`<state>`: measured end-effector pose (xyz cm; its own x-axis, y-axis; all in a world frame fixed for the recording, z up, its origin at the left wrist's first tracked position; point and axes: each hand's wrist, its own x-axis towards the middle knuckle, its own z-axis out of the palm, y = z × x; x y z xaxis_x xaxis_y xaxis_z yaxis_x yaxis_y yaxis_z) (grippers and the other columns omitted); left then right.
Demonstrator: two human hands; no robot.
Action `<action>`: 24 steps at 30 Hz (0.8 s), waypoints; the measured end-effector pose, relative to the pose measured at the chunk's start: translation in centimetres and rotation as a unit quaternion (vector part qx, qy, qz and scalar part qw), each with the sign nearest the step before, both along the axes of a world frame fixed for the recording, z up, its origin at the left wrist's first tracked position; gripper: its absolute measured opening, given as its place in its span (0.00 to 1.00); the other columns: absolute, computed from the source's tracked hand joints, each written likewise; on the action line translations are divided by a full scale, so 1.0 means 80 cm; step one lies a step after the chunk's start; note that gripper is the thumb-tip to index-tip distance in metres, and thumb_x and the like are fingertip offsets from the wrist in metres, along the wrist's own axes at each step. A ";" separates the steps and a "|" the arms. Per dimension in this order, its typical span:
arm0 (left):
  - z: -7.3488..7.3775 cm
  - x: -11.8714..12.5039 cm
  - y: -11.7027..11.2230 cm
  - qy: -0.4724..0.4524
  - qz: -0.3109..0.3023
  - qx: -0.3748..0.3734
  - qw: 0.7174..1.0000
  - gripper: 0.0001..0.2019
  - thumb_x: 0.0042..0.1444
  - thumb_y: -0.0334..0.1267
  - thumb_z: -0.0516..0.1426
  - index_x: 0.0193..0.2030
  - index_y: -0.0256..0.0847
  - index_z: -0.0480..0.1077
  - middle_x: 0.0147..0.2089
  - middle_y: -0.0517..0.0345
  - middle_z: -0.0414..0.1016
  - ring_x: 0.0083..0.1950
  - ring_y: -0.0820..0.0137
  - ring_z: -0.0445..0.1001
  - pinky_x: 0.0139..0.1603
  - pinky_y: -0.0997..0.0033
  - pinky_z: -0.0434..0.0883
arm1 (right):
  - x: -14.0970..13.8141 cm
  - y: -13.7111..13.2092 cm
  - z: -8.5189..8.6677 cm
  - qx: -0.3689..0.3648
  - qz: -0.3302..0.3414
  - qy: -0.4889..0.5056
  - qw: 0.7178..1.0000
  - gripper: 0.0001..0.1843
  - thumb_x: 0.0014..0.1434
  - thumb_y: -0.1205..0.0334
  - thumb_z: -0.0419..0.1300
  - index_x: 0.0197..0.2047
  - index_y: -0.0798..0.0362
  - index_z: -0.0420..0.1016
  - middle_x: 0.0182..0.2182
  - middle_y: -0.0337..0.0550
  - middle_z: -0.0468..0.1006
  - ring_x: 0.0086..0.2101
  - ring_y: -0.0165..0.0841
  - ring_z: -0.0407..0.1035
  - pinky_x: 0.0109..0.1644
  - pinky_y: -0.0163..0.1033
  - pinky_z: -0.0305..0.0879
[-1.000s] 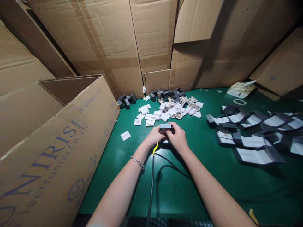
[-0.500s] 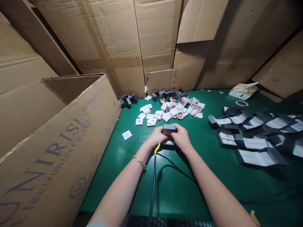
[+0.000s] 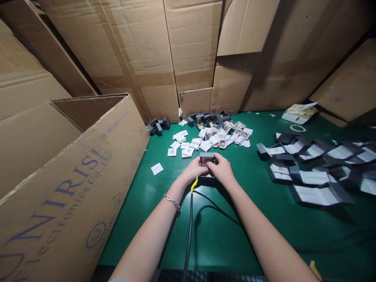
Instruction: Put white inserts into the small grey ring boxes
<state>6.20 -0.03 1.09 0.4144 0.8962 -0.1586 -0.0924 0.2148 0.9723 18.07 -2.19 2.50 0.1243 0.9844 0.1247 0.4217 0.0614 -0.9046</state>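
Between my two hands is a small dark grey box (image 3: 207, 155) with its lid raised, low over the green table. My left hand (image 3: 195, 170) is closed on the box's left side. On the other side my right hand (image 3: 221, 167) grips it, the thumb reaching into the opening. The fingers hide most of what lies inside. Just beyond the hands is a heap of small white packets (image 3: 216, 137), some with a brownish window. One white card (image 3: 157, 169) lies apart, left of my hands.
A large printed carton (image 3: 96, 184) stands at the left. Opened grey boxes with white linings (image 3: 323, 194) fill the right side. More dark boxes (image 3: 158, 125) sit against the cardboard wall (image 3: 141, 47). A black cable (image 3: 190, 231) with a yellow tie runs below my hands.
My right thumb has moved inward, into the grey box's opening. Both hands still hold the box in nearly the same place. The view has shifted slightly.
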 end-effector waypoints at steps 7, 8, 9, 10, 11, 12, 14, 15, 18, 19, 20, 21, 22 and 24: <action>0.003 -0.003 0.006 -0.099 0.091 -0.079 0.988 0.23 0.38 0.23 0.57 0.45 0.37 0.66 0.38 0.55 0.75 0.35 0.73 0.72 0.36 0.74 0.69 | 0.020 0.021 -0.016 -0.012 -0.006 0.132 0.991 0.28 0.52 0.49 0.52 0.53 0.52 0.67 0.49 0.50 0.72 0.39 0.35 0.70 0.37 0.39 0.68; 0.003 -0.004 0.007 -0.105 0.106 -0.098 0.984 0.21 0.39 0.24 0.57 0.44 0.37 0.66 0.37 0.56 0.74 0.35 0.73 0.72 0.35 0.74 0.70 | 0.025 0.026 -0.020 -0.011 -0.040 0.109 0.993 0.27 0.52 0.50 0.51 0.52 0.53 0.68 0.50 0.51 0.71 0.38 0.35 0.70 0.36 0.40 0.68; 0.002 -0.005 0.008 -0.110 0.118 -0.114 0.980 0.20 0.40 0.25 0.57 0.43 0.37 0.66 0.36 0.56 0.74 0.34 0.73 0.72 0.34 0.74 0.70 | 0.030 0.031 -0.023 -0.008 -0.068 0.066 0.995 0.24 0.51 0.52 0.52 0.49 0.54 0.70 0.50 0.52 0.70 0.36 0.35 0.70 0.37 0.42 0.68; 0.002 -0.006 0.008 -0.116 0.124 -0.125 0.977 0.19 0.41 0.27 0.57 0.43 0.38 0.65 0.36 0.56 0.74 0.33 0.73 0.72 0.33 0.74 0.70 | 0.035 0.036 -0.025 -0.004 -0.086 0.018 0.996 0.21 0.51 0.55 0.52 0.46 0.55 0.73 0.52 0.54 0.69 0.35 0.35 0.71 0.40 0.43 0.68; 0.003 -0.007 0.008 -0.120 0.124 -0.133 0.976 0.18 0.42 0.28 0.57 0.43 0.38 0.64 0.35 0.57 0.73 0.32 0.73 0.72 0.31 0.74 0.70 | 0.038 0.041 -0.027 0.003 -0.092 -0.033 0.995 0.18 0.50 0.59 0.52 0.42 0.56 0.74 0.54 0.55 0.67 0.37 0.36 0.71 0.43 0.45 0.67; 0.003 -0.008 0.008 -0.121 0.121 -0.134 0.976 0.18 0.43 0.30 0.57 0.44 0.39 0.63 0.34 0.57 0.72 0.31 0.73 0.72 0.29 0.74 0.70 | 0.040 0.045 -0.027 0.014 -0.089 -0.084 0.992 0.16 0.50 0.61 0.52 0.39 0.56 0.75 0.55 0.55 0.65 0.40 0.38 0.70 0.46 0.45 0.65; 0.004 -0.008 0.008 -0.118 0.110 -0.123 0.979 0.18 0.45 0.31 0.56 0.46 0.40 0.62 0.34 0.58 0.72 0.30 0.74 0.72 0.28 0.75 0.69 | 0.041 0.053 -0.026 0.036 -0.069 -0.177 0.981 0.14 0.50 0.64 0.51 0.36 0.56 0.76 0.57 0.55 0.63 0.47 0.41 0.67 0.51 0.46 0.62; 0.004 -0.008 0.008 -0.112 0.105 -0.116 0.981 0.19 0.45 0.32 0.56 0.47 0.41 0.62 0.34 0.58 0.72 0.30 0.74 0.72 0.27 0.76 0.69 | 0.041 0.056 -0.025 0.041 -0.056 -0.216 0.974 0.14 0.51 0.65 0.51 0.35 0.56 0.77 0.57 0.54 0.63 0.49 0.43 0.66 0.52 0.46 0.61; 0.006 -0.004 0.007 -0.081 0.105 -0.100 0.986 0.21 0.47 0.33 0.57 0.49 0.41 0.59 0.33 0.59 0.71 0.27 0.76 0.70 0.25 0.78 0.67 | 0.042 0.063 -0.021 0.029 -0.032 -0.306 0.951 0.15 0.53 0.67 0.49 0.33 0.57 0.77 0.55 0.56 0.64 0.45 0.43 0.68 0.48 0.46 0.62; 0.006 -0.003 0.006 -0.066 0.107 -0.094 0.988 0.22 0.47 0.33 0.57 0.50 0.41 0.58 0.32 0.59 0.71 0.26 0.76 0.70 0.23 0.78 0.66 | 0.043 0.065 -0.020 0.024 -0.030 -0.329 0.944 0.15 0.53 0.68 0.48 0.33 0.56 0.77 0.54 0.56 0.65 0.42 0.42 0.69 0.46 0.45 0.63; 0.006 -0.001 0.006 -0.047 0.110 -0.086 0.989 0.23 0.48 0.34 0.56 0.51 0.41 0.57 0.31 0.60 0.71 0.24 0.76 0.69 0.21 0.78 0.65 | 0.045 0.066 -0.019 0.024 -0.029 -0.348 0.937 0.15 0.53 0.68 0.48 0.33 0.56 0.77 0.52 0.55 0.66 0.40 0.41 0.70 0.45 0.44 0.63; 0.007 0.000 0.006 -0.026 0.114 -0.077 0.990 0.23 0.48 0.34 0.56 0.52 0.41 0.57 0.30 0.61 0.70 0.22 0.76 0.68 0.19 0.79 0.63 | 0.048 0.067 -0.019 0.028 -0.026 -0.362 0.931 0.15 0.54 0.68 0.48 0.33 0.55 0.77 0.50 0.55 0.68 0.38 0.40 0.70 0.43 0.44 0.63; 0.008 0.002 0.005 -0.001 0.119 -0.066 0.991 0.23 0.48 0.34 0.56 0.53 0.40 0.56 0.28 0.62 0.69 0.20 0.77 0.68 0.17 0.80 0.60 | 0.051 0.068 -0.018 0.034 -0.021 -0.372 0.928 0.15 0.53 0.68 0.49 0.33 0.55 0.77 0.48 0.54 0.69 0.37 0.39 0.70 0.43 0.43 0.63; 0.010 0.005 0.003 0.050 0.132 -0.044 0.989 0.23 0.49 0.33 0.55 0.53 0.39 0.56 0.25 0.63 0.68 0.18 0.77 0.66 0.15 0.81 0.56 | 0.056 0.067 -0.017 0.047 -0.009 -0.375 0.926 0.13 0.53 0.67 0.51 0.32 0.55 0.77 0.44 0.53 0.70 0.36 0.38 0.69 0.43 0.42 0.63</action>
<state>6.62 0.18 1.89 0.1454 0.9521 -0.2691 -0.0614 0.2801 0.9580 22.58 3.15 1.14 -0.0163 0.9635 0.2671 0.9308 0.1122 -0.3480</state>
